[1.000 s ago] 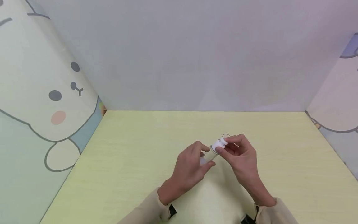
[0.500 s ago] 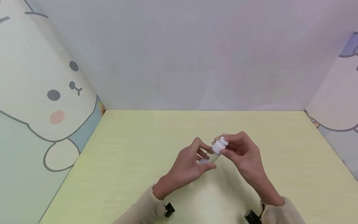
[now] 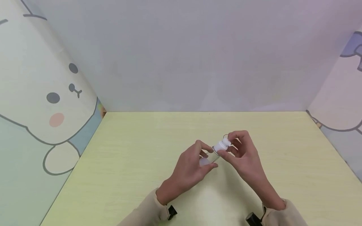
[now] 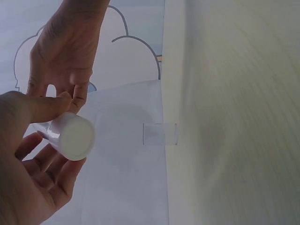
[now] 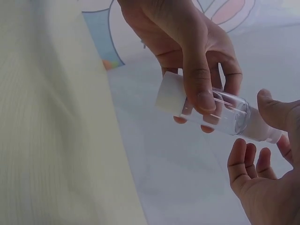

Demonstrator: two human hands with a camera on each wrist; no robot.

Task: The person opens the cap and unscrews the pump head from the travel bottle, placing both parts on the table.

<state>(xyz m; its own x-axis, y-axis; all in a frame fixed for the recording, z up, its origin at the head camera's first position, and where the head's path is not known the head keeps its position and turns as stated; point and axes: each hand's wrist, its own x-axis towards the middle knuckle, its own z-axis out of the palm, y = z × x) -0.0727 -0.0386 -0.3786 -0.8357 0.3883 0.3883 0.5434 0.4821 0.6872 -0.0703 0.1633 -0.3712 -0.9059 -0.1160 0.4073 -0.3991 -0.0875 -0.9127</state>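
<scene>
A small clear bottle (image 5: 225, 112) with a white base (image 4: 77, 137) and a white pump top (image 3: 222, 145) is held tilted above the table. My left hand (image 3: 190, 164) grips its clear body between thumb and fingers, the base toward the palm side. My right hand (image 3: 246, 158) is at the upper end, thumb and curled fingers around the white pump top; in the right wrist view the thumb lies along the collar (image 5: 255, 125). Beyond the hands, a clear cylindrical cap (image 4: 160, 134) stands on the table; the right hand mostly hides it in the head view.
The pale yellow table (image 3: 141, 135) meets a plain grey-white back wall (image 3: 181, 62). Side panels with cartoon animals (image 3: 56, 94) stand left and right. Black wrist devices (image 3: 253, 218) sit at both sleeves.
The right fingers have shifted round the pump top, opening out and then closing at the collar again. The left index finger has lifted and resettled on the bottle. The bottle stays nearly in place.
</scene>
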